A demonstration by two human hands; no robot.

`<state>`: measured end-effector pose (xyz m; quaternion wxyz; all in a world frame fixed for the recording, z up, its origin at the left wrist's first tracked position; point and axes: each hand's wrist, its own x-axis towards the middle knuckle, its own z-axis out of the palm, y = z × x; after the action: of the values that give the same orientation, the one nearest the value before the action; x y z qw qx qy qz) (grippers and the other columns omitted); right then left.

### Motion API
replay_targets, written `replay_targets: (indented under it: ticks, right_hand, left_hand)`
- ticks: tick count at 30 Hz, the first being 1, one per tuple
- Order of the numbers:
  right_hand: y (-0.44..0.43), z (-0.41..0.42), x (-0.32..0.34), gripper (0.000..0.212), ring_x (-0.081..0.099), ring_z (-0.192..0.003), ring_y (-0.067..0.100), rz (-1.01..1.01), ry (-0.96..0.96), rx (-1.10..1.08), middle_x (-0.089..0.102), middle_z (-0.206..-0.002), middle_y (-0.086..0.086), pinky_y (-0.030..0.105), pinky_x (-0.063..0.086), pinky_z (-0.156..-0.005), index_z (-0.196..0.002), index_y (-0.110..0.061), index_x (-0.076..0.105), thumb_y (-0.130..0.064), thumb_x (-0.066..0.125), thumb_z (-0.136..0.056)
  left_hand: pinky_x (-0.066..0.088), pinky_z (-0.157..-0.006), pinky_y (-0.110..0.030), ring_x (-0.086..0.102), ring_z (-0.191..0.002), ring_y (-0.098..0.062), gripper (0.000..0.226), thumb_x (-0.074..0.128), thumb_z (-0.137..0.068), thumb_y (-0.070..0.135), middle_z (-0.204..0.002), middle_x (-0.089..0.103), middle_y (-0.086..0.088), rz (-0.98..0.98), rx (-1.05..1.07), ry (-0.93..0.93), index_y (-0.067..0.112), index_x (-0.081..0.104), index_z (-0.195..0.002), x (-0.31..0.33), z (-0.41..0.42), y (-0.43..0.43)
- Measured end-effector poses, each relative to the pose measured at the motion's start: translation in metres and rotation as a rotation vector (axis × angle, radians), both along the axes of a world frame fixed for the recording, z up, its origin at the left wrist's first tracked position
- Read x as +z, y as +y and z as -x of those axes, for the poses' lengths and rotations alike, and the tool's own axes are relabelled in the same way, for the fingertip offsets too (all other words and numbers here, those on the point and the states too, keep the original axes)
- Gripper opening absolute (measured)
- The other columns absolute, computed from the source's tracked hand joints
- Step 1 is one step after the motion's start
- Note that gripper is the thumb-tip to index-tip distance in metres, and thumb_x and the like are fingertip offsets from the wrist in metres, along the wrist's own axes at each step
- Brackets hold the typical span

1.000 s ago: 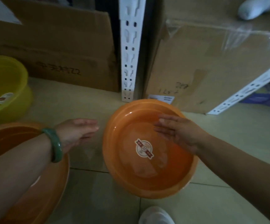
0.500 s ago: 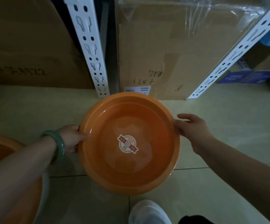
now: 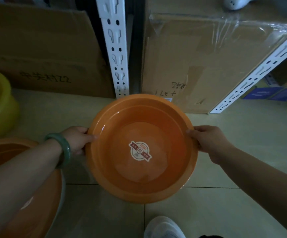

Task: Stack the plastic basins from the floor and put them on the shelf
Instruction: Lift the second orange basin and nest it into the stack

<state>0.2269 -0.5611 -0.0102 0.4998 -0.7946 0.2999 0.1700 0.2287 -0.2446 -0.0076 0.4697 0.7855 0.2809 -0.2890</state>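
Observation:
An orange plastic basin (image 3: 165, 169) with a round sticker in its bottom sits in the middle of the view, over the tiled floor. My left hand (image 3: 76, 140), with a green bangle at the wrist, grips its left rim. On the opposite rim my right hand (image 3: 209, 141) is closed. A second orange basin (image 3: 41, 200) lies at the lower left, partly hidden under my left forearm. A yellow basin (image 3: 0, 103) stands at the far left edge. White slotted shelf uprights (image 3: 116, 48) rise behind the held basin.
Large cardboard boxes (image 3: 199, 62) stand on the floor between the uprights, another box (image 3: 41, 54) at the left. A slanted white upright (image 3: 257, 71) runs at the right, blue boxes (image 3: 268, 93) behind it. My white shoe (image 3: 163, 227) is at the bottom edge.
Both hands went from hovering open beside and over the orange basin to gripping its left and right rims. The yellow basin has come back into view at the left.

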Motion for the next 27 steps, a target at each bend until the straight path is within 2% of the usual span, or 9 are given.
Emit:
replay_targets:
  ticks: [3, 5, 8, 11, 15, 19, 21, 25, 27]
  right_hand:
    - [0.015, -0.011, 0.009, 0.015, 0.068, -0.075, 0.024, -0.023, -0.032, 0.033, 0.071, -0.082, 0.008, 0.039, 0.057, -0.076, -0.096, -0.010, 0.069, -0.019, 0.067, -0.085]
    - [0.028, -0.018, 0.016, 0.017, 0.069, -0.077, 0.025, -0.040, -0.057, 0.061, 0.071, -0.085, 0.010, 0.038, 0.057, -0.074, -0.099, -0.009, 0.069, -0.017, 0.068, -0.083]
    - [0.051, -0.027, 0.028, 0.022, 0.068, -0.074, 0.024, -0.072, -0.093, 0.108, 0.072, -0.087, 0.012, 0.030, 0.053, -0.061, -0.102, -0.008, 0.070, -0.017, 0.069, -0.082]
    - [0.076, -0.032, 0.045, 0.021, 0.067, -0.069, 0.021, -0.094, -0.118, 0.190, 0.072, -0.082, 0.010, 0.029, 0.053, -0.056, -0.101, -0.012, 0.071, -0.019, 0.070, -0.082]
    - [0.118, -0.038, 0.072, 0.016, 0.070, -0.071, 0.020, -0.129, -0.177, 0.293, 0.074, -0.082, 0.008, 0.032, 0.055, -0.063, -0.096, -0.013, 0.071, -0.023, 0.068, -0.083]
    - [0.167, -0.040, 0.087, 0.018, 0.070, -0.061, 0.016, -0.203, -0.220, 0.380, 0.074, -0.076, 0.008, 0.028, 0.054, -0.057, -0.096, -0.010, 0.071, -0.020, 0.071, -0.081]
    - [0.193, -0.040, 0.093, 0.022, 0.071, -0.067, 0.020, -0.221, -0.227, 0.426, 0.075, -0.081, 0.009, 0.030, 0.055, -0.061, -0.098, -0.008, 0.071, -0.021, 0.072, -0.079]
    - [0.243, -0.033, 0.100, 0.022, 0.072, -0.077, 0.026, -0.231, -0.240, 0.541, 0.074, -0.085, 0.014, 0.035, 0.058, -0.067, -0.095, -0.007, 0.070, -0.023, 0.072, -0.079]
    - [0.266, -0.028, 0.099, 0.025, 0.072, -0.076, 0.027, -0.231, -0.239, 0.599, 0.074, -0.084, 0.014, 0.040, 0.059, -0.072, -0.095, -0.006, 0.070, -0.024, 0.073, -0.078]
  left_hand:
    - [0.048, -0.094, -0.048, 0.064, -0.102, -0.034, 0.036, 0.062, -0.084, 0.016, -0.109, 0.067, -0.019, 0.025, 0.041, -0.019, 0.004, 0.057, -0.118, 0.015, 0.003, 0.021]
    - [0.049, -0.093, -0.048, 0.064, -0.101, -0.033, 0.040, 0.064, -0.083, 0.018, -0.109, 0.068, -0.018, 0.031, 0.074, -0.036, 0.004, 0.057, -0.119, 0.025, 0.009, 0.037]
    - [0.050, -0.080, -0.037, 0.063, -0.099, -0.033, 0.032, 0.059, -0.087, 0.013, -0.107, 0.066, -0.018, 0.032, 0.133, -0.077, 0.004, 0.057, -0.117, 0.043, 0.020, 0.057]
    - [0.053, -0.061, -0.029, 0.061, -0.083, -0.024, 0.025, 0.055, -0.089, 0.010, -0.099, 0.066, -0.015, 0.055, 0.186, -0.108, 0.005, 0.055, -0.113, 0.063, 0.032, 0.083]
    - [0.048, -0.069, -0.030, 0.063, -0.102, -0.028, 0.036, 0.055, -0.088, 0.014, -0.114, 0.066, -0.016, 0.035, 0.240, -0.147, 0.005, 0.053, -0.123, 0.096, 0.054, 0.125]
    - [0.052, -0.077, -0.035, 0.067, -0.094, -0.026, 0.037, 0.059, -0.086, 0.016, -0.106, 0.070, -0.015, 0.003, 0.329, -0.221, 0.005, 0.057, -0.121, 0.117, 0.087, 0.167]
    - [0.053, -0.078, -0.036, 0.069, -0.090, -0.026, 0.034, 0.060, -0.085, 0.019, -0.099, 0.073, -0.014, -0.037, 0.356, -0.237, 0.006, 0.060, -0.117, 0.124, 0.106, 0.186]
    - [0.058, -0.063, -0.030, 0.073, -0.078, -0.021, 0.025, 0.058, -0.086, 0.019, -0.088, 0.076, -0.010, -0.068, 0.446, -0.232, 0.010, 0.062, -0.110, 0.133, 0.143, 0.218]
    - [0.058, -0.072, -0.037, 0.072, -0.084, -0.026, 0.029, 0.057, -0.087, 0.019, -0.094, 0.075, -0.014, -0.083, 0.493, -0.214, 0.009, 0.061, -0.114, 0.135, 0.163, 0.232]
